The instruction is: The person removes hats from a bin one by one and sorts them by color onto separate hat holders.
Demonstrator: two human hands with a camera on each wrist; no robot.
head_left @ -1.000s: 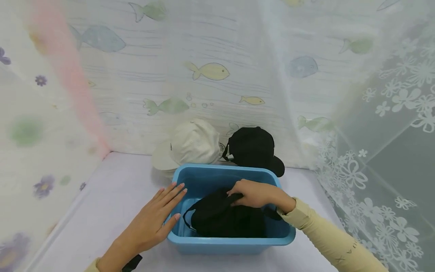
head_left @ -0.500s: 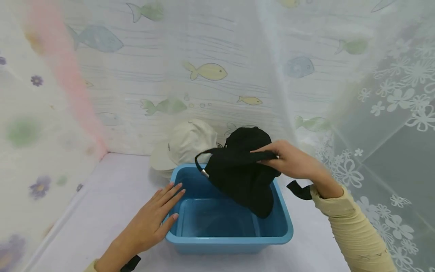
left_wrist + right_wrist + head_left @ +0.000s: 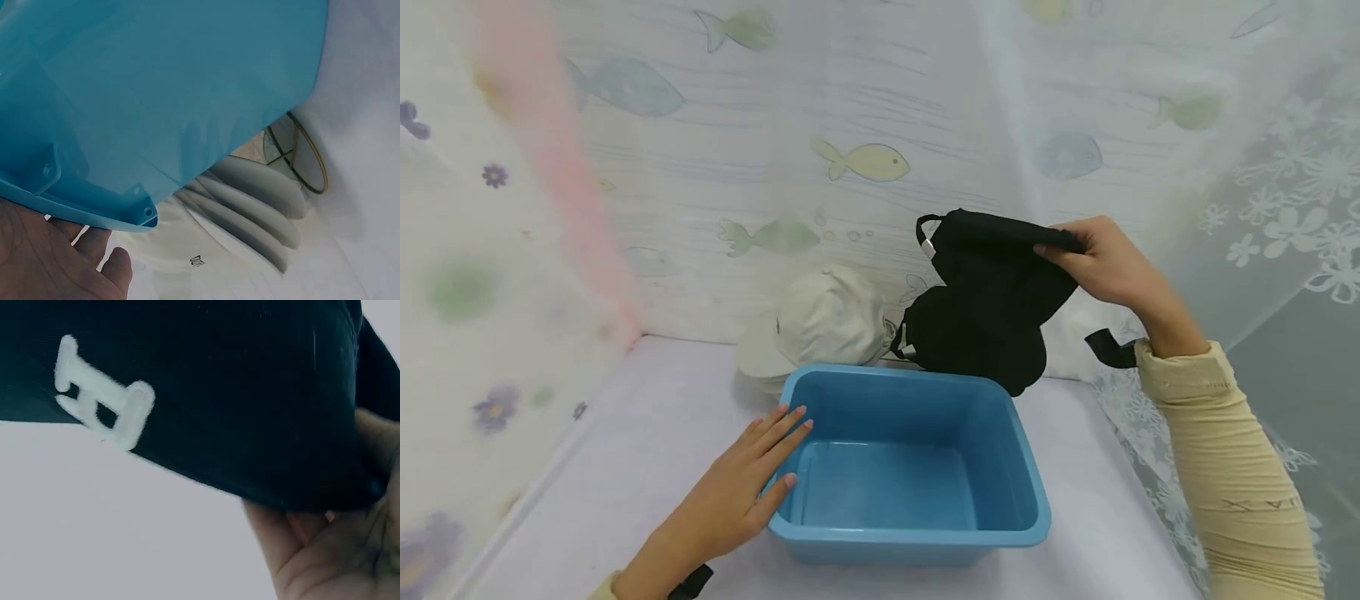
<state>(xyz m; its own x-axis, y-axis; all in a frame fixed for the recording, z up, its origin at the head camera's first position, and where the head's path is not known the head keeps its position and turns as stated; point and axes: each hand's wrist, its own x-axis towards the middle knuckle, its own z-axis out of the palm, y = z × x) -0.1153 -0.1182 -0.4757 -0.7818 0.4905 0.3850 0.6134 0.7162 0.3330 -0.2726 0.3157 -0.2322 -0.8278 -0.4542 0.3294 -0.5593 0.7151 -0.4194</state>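
Observation:
My right hand (image 3: 1108, 258) pinches a black baseball cap (image 3: 1000, 246) and holds it up behind the basin. A strap with a metal buckle hangs at the cap's left end. White raised lettering (image 3: 103, 394) shows on it in the right wrist view. Below, and partly covered by it, another black cap (image 3: 955, 342) sits behind the blue plastic basin (image 3: 913, 533). My left hand (image 3: 730, 487) rests on the basin's left rim, its fingers fairly straight. Off-white caps (image 3: 831, 317) stand left of the black one; the left wrist view shows several stacked brims (image 3: 250, 212).
A white cloth (image 3: 670, 417) covers the table. Sheer curtains with fish (image 3: 872, 162) and flower prints hang behind and at both sides. In the left wrist view, a thin metal wire frame (image 3: 322, 172) shows beside the stacked brims.
My right hand has lifted the black cap out of the basin, then up and to the right behind it. The basin's inside now shows bare. My left hand has stayed on the rim.

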